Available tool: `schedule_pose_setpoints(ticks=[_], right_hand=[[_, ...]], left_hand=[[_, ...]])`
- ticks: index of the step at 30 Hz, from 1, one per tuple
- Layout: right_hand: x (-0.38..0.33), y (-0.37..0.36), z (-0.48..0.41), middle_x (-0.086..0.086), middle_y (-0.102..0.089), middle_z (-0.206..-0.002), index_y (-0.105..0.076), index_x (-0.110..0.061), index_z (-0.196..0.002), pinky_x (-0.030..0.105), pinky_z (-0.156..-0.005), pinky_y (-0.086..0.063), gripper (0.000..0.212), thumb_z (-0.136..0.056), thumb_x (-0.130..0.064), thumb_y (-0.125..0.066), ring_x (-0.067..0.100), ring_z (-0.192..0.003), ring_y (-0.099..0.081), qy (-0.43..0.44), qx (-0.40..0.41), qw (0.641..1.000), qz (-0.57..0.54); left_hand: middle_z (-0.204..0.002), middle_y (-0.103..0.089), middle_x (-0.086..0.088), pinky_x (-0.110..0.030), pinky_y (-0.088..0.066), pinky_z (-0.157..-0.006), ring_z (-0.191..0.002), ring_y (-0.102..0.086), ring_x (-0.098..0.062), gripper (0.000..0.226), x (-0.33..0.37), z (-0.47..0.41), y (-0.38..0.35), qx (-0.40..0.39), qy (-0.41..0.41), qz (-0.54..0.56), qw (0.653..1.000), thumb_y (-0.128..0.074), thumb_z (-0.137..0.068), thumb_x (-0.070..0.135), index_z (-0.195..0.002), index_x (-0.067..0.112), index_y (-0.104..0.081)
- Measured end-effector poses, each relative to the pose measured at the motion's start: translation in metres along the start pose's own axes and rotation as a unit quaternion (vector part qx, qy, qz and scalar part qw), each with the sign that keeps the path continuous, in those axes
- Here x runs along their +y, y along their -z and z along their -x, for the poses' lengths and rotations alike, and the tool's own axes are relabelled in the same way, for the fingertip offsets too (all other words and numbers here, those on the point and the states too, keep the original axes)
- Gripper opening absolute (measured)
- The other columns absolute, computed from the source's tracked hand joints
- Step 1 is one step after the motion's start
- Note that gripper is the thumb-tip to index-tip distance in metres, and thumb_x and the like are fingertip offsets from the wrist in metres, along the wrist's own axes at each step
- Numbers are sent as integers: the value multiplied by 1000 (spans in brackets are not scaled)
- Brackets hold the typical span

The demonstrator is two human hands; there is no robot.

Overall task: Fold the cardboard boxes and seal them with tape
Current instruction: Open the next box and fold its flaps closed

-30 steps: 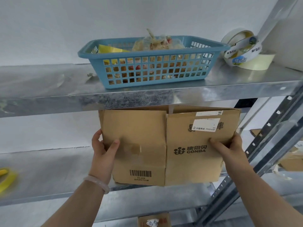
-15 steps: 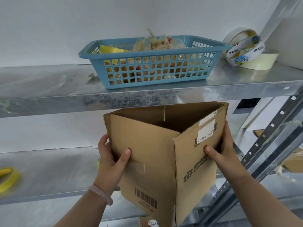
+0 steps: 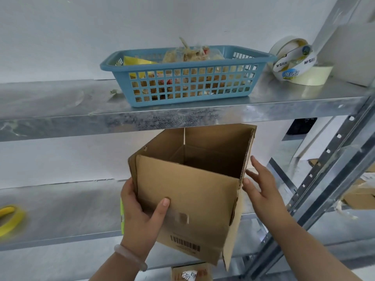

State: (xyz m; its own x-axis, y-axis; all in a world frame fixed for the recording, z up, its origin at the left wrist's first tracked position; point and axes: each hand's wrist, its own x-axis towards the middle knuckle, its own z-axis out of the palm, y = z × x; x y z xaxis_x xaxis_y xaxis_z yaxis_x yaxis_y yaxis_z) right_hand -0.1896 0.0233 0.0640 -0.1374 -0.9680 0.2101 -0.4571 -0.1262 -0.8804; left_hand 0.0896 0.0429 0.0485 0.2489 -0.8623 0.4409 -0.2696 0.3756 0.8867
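Mottled metal shelf (image 3: 60,110) above corrugated cardboard box (image 3: 194,191) in left hand (image 3: 142,218)

Brown cardboard box (image 3: 188,195) with black barcode (image 3: 185,244) — blue lattice basket (image 3: 186,78), yellow tape (image 3: 10,218) — grey shelf (image 3: 60,102)

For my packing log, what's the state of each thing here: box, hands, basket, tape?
box: opened out, tilted, top flaps up.
left hand: grips the box's left corner.
right hand: open, by the box's right side.
basket: full, on the upper shelf.
tape rolls: stacked, beside the basket.
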Motion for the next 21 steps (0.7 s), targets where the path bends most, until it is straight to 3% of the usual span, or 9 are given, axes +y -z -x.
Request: schedule_pose_setpoints(ticks=[2, 3, 6, 9, 12, 15, 17, 19, 21], right_hand=[[-10, -1, 11, -26, -37, -144, -31, -56, -140, 35, -108, -42, 50, -90, -60, -42, -4, -129, -42, -1, -4, 999, -34], [-17, 0, 17, -30, -38, -143, -31, -56, -140, 27, -107, -40, 54, -89, -68, -38, -5, -131, -39, 5, -23, 998, -54], [-32, 5, 28, -46, -31, -140, -21, -56, -143, 0, -98, -30, 84, -69, -93, -31, -21, -130, -29, 23, -91, 990, -101], [-39, 9, 27, -42, -29, -145, -20, -67, -139, 16, -108, -27, 87, -59, -100, -29, -16, -135, -27, -2, -130, 986, -106], [-45, 12, 21, -25, -29, -149, -24, -59, -143, 30, -111, -29, 81, -69, -93, -31, -4, -136, -31, -12, -107, 992, -70], [-53, 13, 19, -23, -49, -125, -39, -53, -134, 20, -94, -50, 57, -79, -67, -44, -9, -112, -52, -4, -10, 994, -106], [-56, 14, 25, -31, -53, -117, -41, -50, -130, 13, -91, -50, 48, -83, -59, -46, -13, -109, -53, 12, -1, 991, -136], [-57, 16, 36, -34, -52, -126, -37, -43, -138, 9, -91, -47, 59, -86, -68, -45, -11, -119, -49, 37, -56, 984, -166], [-56, 18, 43, -36, -42, -137, -28, -44, -145, 6, -90, -43, 83, -73, -80, -50, -13, -127, -41, 53, -104, 981, -153]], left_hand=[[-127, -35, 36, -34, -46, -97, -124, -43, -5, 78, 2, 6, -1, -8, 8, -13, 1000, -70, -61, 57, -122, 68, -22], [-128, -34, 36, -37, -46, -99, -125, -42, -7, 81, 2, 9, -1, -18, 14, -21, 1000, -70, -61, 59, -124, 68, -20], [-132, -28, 39, -41, -44, -103, -129, -38, -9, 85, 5, 15, -2, -54, 25, -46, 997, -66, -61, 66, -127, 71, -12], [-135, -29, 36, -44, -45, -104, -130, -38, -9, 87, 8, 18, -1, -53, 21, -52, 997, -67, -62, 67, -129, 70, -12], [-138, -34, 24, -46, -46, -102, -130, -39, -10, 88, 8, 17, 4, -34, 13, -57, 998, -69, -62, 64, -133, 64, -17], [-135, -34, 27, -40, -47, -101, -127, -39, -5, 84, 11, 17, 7, -34, 5, -68, 997, -68, -62, 63, -130, 65, -18], [-135, -32, 32, -39, -46, -101, -128, -38, -4, 83, 14, 18, 7, -46, -2, -68, 997, -67, -64, 63, -130, 66, -16], [-135, -28, 37, -41, -48, -100, -129, -40, -9, 85, 15, 19, 8, -70, -16, -85, 994, -67, -69, 61, -134, 65, -11], [-135, -21, 44, -45, -50, -98, -128, -42, -15, 86, 15, 18, 9, -94, -24, -124, 988, -61, -72, 66, -136, 65, -4]])
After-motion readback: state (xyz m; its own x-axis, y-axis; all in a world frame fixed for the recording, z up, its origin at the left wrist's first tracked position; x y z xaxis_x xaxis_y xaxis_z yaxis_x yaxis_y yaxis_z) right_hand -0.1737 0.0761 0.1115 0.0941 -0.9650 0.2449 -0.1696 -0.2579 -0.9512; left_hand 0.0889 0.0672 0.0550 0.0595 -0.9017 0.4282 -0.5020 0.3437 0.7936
